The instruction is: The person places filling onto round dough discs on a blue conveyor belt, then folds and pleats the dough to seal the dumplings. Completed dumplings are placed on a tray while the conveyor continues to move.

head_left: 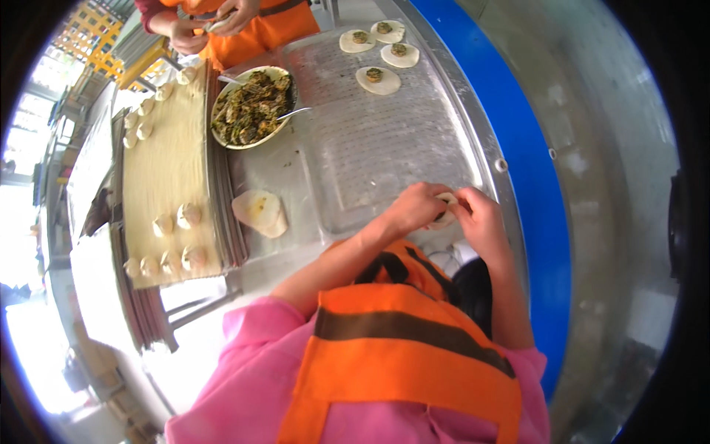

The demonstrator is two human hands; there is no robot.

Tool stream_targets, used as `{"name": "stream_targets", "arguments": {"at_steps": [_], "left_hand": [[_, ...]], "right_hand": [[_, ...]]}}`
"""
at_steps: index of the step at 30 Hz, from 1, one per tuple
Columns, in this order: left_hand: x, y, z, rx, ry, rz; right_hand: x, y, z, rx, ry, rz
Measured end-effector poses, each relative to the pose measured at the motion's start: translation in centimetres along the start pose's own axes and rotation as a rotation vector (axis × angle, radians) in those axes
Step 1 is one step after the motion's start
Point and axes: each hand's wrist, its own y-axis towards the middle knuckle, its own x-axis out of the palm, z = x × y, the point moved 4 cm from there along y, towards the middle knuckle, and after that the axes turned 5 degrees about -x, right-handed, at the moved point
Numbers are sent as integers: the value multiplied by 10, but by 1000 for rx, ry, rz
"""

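Over the near right edge of the metal table (325,140), a filled dough bun (444,214) is pinched between my two hands. My left hand (418,206) grips it from the left, fingers curled round the dough. From the right, my right hand (482,219) closes thumb and fingers on its upper rim. The fingers partly hide the bun, and its opening looks dark inside. To the left of my left forearm, flat dough rounds (259,213) lie overlapping on the metal. Farther off, several dough rounds (379,86) each carry a lump of dark green filling.
A bowl (238,146) of chopped greens filling with two spoons stands at the far left of the table. Beside it, stacked boards (166,185) bear rows of shaped buns (188,215). Across the table, a co-worker's hands (222,22) hold dough. A blue strip (543,222) borders the right side.
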Motion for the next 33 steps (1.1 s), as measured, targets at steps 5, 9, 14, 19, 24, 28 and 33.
{"name": "stream_targets", "arguments": {"at_steps": [5,9,14,19,24,28,33], "left_hand": [[-13,-16,-11,-44,-215,125],[-25,-20,-8,20,-36,5],[-38,-27,-1,37,8,-12],[-45,-42,-6,97,-384,225],[-34,-42,-11,-1,-505,217],[-29,-40,-7,-22,-282,35],[-25,-35,-7,16,-190,-26]], "right_hand": [[11,7,-28,-225,-215,-72],[18,11,-33,31,1,-163],[28,14,-39,-77,14,-80],[30,13,-34,-45,136,106],[28,14,-45,-278,-197,246],[26,10,-31,-55,31,109],[26,9,-16,75,172,-31]]}}
